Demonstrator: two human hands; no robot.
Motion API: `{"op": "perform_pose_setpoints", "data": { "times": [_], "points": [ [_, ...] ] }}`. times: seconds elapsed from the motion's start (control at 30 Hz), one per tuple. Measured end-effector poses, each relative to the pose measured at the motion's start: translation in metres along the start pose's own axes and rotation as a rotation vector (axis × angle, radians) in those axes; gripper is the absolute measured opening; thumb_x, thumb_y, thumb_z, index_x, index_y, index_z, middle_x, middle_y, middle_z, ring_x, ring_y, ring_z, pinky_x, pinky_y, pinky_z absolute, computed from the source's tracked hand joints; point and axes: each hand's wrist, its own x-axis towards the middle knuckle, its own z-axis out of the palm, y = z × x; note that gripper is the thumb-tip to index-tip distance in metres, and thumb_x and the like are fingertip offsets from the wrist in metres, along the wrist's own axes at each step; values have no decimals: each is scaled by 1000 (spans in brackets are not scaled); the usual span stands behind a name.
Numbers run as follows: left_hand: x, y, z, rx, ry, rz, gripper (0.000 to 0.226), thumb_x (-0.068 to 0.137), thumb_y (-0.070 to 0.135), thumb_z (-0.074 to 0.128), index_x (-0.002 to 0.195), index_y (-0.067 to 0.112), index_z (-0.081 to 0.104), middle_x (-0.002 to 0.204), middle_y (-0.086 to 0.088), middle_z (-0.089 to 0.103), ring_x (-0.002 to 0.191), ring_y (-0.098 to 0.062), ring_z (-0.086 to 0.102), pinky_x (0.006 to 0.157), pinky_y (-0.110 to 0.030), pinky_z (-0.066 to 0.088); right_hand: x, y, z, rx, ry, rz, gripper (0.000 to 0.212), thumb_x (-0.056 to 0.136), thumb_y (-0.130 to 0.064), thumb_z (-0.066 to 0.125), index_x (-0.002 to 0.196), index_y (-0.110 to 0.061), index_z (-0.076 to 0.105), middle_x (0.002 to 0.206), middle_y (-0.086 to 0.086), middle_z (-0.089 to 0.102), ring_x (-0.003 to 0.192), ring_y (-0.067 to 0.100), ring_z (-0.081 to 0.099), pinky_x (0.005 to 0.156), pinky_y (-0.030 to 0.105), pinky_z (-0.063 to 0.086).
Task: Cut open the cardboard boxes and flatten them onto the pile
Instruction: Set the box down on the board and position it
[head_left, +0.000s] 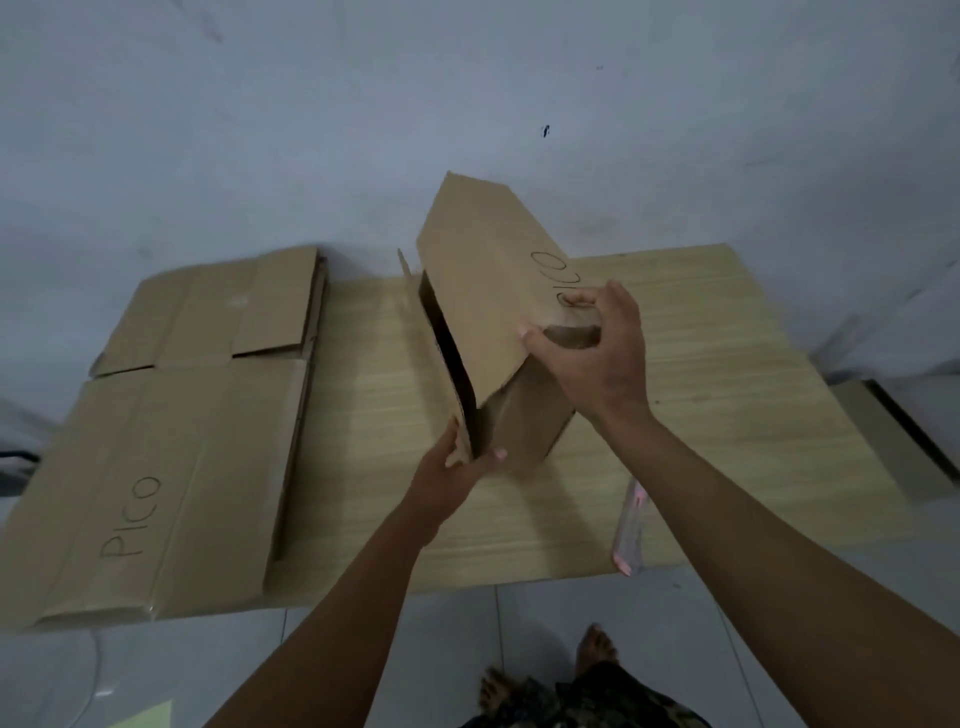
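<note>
Brown cardboard box (488, 312), marked "PICO", is held tilted above the pale wood-grain table (701, 374), one end open and dark inside. Right hand (597, 358) grips the box's upper panel, thumb and fingers curled through a cut-out slot. Left hand (457, 467) pinches the near lower flap edge. Left of the left hand lies the pile of flattened brown cardboard sheets (171, 431). Just below the right forearm rests a clear pink-tinted utility cutter (631, 525).
</note>
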Motion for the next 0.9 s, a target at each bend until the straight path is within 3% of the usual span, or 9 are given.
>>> {"op": "perform_pose_setpoints", "data": {
  "times": [0.13,0.23,0.33,0.43,0.5,0.6,0.67,0.73,0.9],
  "points": [
    [-13,44,-25,-96,153,171,44,101,21,58,144,26,51,133,11,58,121,-10,56,97,-28,46,-20,5,6,-155,-52,-265,64,61,-61,80,113,-26,66,147,2,45,135,21,42,96,31,46],
    [-22,97,-32,-149,230,217,22,102,44,53,121,35,57,111,24,58,101,5,53,81,-26,43,-39,15,15,-224,-92,-494,66,65,-61,80,114,-18,70,143,10,49,132,27,45,100,44,50],
    [-14,129,-30,-41,139,113,85,69,88,62,135,35,53,124,16,61,111,-6,58,87,-37,48,-59,19,21,-67,-184,-554,63,79,-51,77,125,-9,66,145,13,46,134,26,48,106,38,48],
    [-4,124,-31,16,238,-46,139,28,96,74,145,30,42,141,1,51,123,-26,56,99,-48,51,-69,17,27,149,-235,-400,50,96,-32,59,136,-2,56,146,10,47,127,18,56,102,31,51],
    [0,107,-32,15,317,-104,147,22,87,82,148,30,33,143,-3,43,126,-28,51,104,-46,49,-66,23,35,142,-211,-215,40,98,-27,54,129,-3,64,137,8,59,120,17,60,100,40,53],
    [6,80,-35,-91,343,-149,123,33,63,92,139,29,40,137,-3,52,117,-26,57,96,-44,53,-59,42,42,-67,-276,125,60,87,-58,53,128,-16,66,137,4,60,130,23,52,110,47,41],
    [5,59,-36,-194,297,-137,83,59,45,92,127,28,48,123,1,61,105,-20,60,81,-36,51,-58,56,36,-310,-392,304,87,77,-81,46,144,-26,51,155,3,41,146,26,31,120,52,25],
    [-2,36,-38,-255,190,-165,62,73,31,86,125,32,52,119,4,64,102,-18,60,78,-36,48,-59,70,25,-399,-426,428,97,79,-82,52,156,-27,31,167,4,17,154,28,12,122,51,13],
    [0,-2,-33,-302,24,-228,69,60,29,72,125,41,53,124,4,65,112,-25,59,91,-47,49,-76,95,10,-369,-351,541,117,73,-85,57,161,-23,11,160,11,31,146,32,33,117,49,31]
  ]
}}
